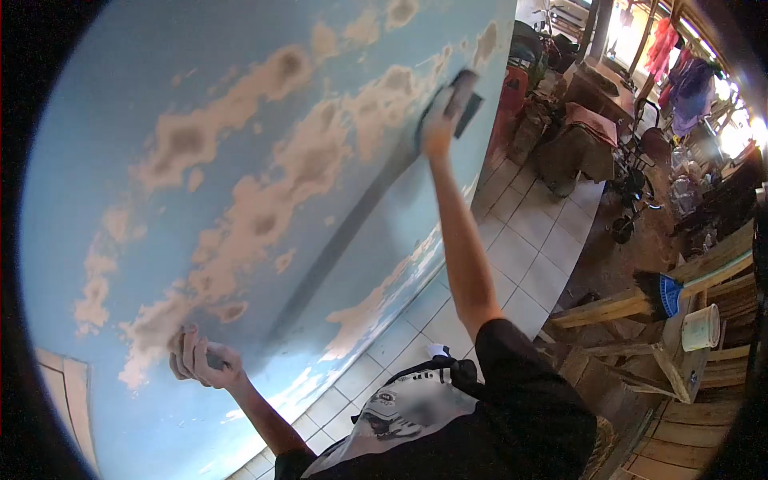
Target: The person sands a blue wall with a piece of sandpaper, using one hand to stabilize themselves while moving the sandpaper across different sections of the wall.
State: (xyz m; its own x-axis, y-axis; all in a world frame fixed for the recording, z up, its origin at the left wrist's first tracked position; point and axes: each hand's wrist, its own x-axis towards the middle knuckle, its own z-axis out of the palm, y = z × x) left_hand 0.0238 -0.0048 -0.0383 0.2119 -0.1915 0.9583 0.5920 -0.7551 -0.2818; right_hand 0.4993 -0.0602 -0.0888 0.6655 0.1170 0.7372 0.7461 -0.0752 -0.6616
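A light blue wall [360, 184] with pale patches and greyish spots fills the left and middle of the view. High at its right side, my right hand [438, 132] is closed on a dark sanding block [469, 112], blurred by motion and close against the wall. The arm casts a long shadow down the surface. Lower left, my left hand [204, 360] is raised before the wall beside a pale patch. Its dusty fingers curl round a greyish thing, mostly hidden, whose kind I cannot tell.
Pale floor tiles [512, 248] run along the wall's foot. To the right stand a wooden frame [616, 304], a blue brush [669, 296] and a whitish bucket [702, 328]. Farther back are cluttered boxes [596, 92], a small wheeled frame [636, 180] and hanging cloths [692, 92].
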